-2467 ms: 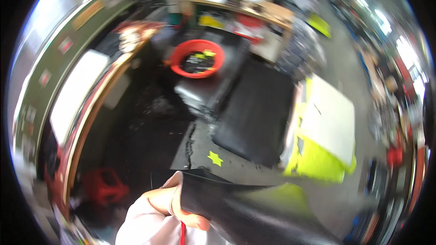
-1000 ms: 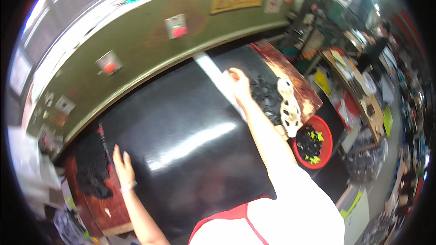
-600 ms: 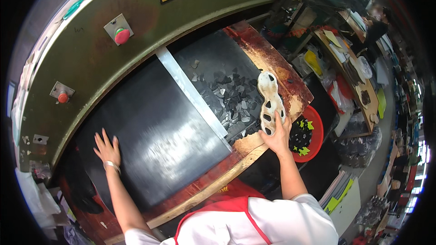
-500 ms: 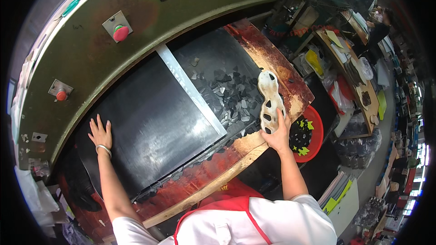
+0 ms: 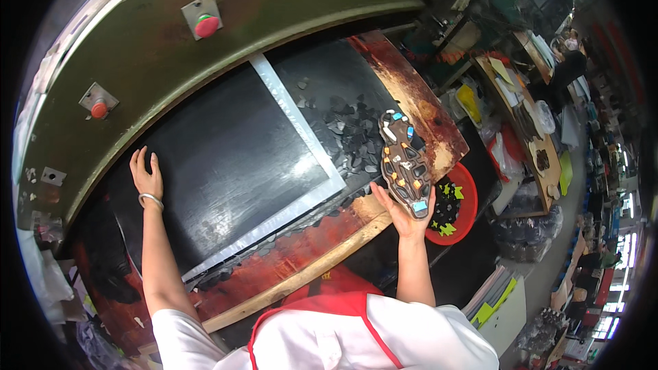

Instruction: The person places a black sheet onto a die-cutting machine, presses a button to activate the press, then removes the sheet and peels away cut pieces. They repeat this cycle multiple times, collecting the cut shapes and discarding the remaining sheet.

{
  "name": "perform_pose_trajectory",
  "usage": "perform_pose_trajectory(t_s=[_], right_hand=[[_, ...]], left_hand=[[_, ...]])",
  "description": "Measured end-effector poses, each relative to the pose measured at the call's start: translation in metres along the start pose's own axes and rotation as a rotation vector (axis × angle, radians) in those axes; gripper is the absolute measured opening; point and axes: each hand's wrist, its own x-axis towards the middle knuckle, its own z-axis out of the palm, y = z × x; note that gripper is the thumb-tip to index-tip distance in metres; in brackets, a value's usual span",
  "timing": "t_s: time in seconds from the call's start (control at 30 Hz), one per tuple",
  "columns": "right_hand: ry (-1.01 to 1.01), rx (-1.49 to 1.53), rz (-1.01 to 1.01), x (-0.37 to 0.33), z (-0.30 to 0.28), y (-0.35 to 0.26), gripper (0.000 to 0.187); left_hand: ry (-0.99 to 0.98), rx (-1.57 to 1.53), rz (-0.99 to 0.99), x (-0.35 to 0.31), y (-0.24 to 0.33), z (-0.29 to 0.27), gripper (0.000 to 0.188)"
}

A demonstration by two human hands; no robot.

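My right hand (image 5: 403, 223) supports a sole-shaped cutting die (image 5: 399, 164) from below, its fingers and thumb at the near end. The die's upper side is brown, with orange, blue and white pads and several openings. Farther left, my left hand (image 5: 146, 175) has its fingers stretched out at the left edge of a smooth black sheet (image 5: 219, 157); whether it presses on the sheet is hard to tell. A pale strip runs along the sheet's right and near edges. Small dark offcuts (image 5: 353, 133) lie heaped between the sheet and the die.
A worn red and bare-wood board (image 5: 301, 260) borders the work surface. Beyond it stands a green machine beam (image 5: 151, 55) with a red push button (image 5: 206, 26) and a second one (image 5: 99, 109). A red bowl (image 5: 468, 216) holding black and yellow-green pieces sits at right.
The die has turned over from its white side to its brown, padded side in my right hand. My left hand has moved slightly farther away. The sheet's near edge now shows a pale strip.
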Motion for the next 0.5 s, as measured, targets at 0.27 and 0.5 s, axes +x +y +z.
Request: perform_pose_trajectory(t_s=[0.27, 0.5], right_hand=[[0.090, -0.227, -0.138, 0.016, 0.032, 0.021, 0.064], [-0.177, -1.030, 0.041, -0.023, 0.042, 0.151, 0.100]], left_hand=[[-0.135, 0.037, -0.034, -0.121, -0.034, -0.143, 0.023], [-0.254, 0.513, -0.100, -0.194, -0.046, -0.176, 0.056]])
